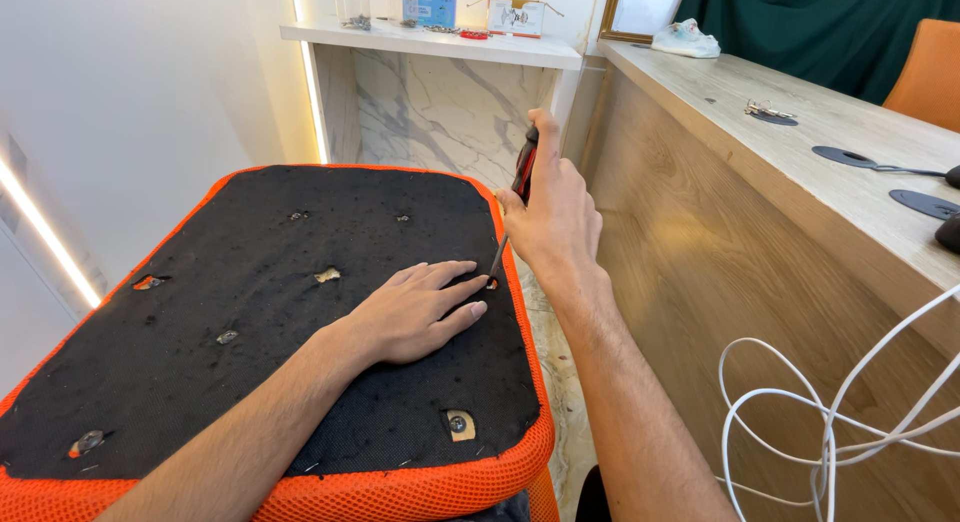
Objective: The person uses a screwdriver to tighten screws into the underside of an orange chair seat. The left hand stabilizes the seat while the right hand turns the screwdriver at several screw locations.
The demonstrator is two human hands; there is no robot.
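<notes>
Right hand [555, 217] grip wraps the screwdriver [519, 185]; left hand [420, 307], fingers spread, flat beside its tip

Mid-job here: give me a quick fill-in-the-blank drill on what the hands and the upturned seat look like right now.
1. The right hand grips a red-and-black ____.
2. The left hand lies flat on the ____ fabric underside of the seat cushion.
3. The mesh edge of the cushion is ____.
4. Looped at lower right is a ____ cable.

Missing words: screwdriver; black; orange; white
</notes>
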